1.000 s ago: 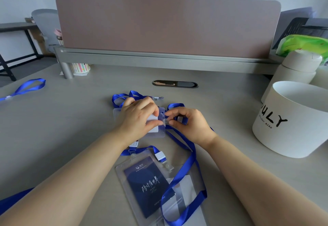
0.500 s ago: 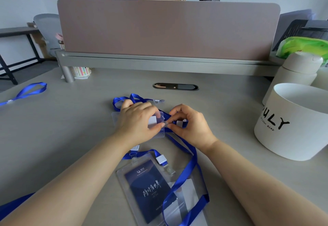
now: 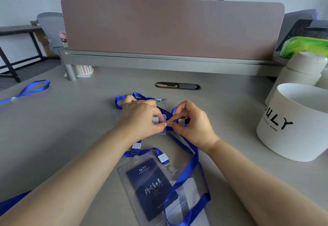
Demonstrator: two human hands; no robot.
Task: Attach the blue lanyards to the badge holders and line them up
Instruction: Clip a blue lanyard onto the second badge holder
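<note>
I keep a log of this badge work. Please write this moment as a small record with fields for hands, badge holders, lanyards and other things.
left hand: pinches the clear badge holder at its edge
right hand: pinches the clip end of the blue lanyard against that holder
near badge holder: flat on the desk, dark card inside, second lanyard seemingly clipped on
spare lanyard: far left on the desk
white tub: right side, open top

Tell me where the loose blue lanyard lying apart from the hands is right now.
In the head view the loose blue lanyard lies on the desk at its far left edge, left of the partition post and the striped cup.
</note>
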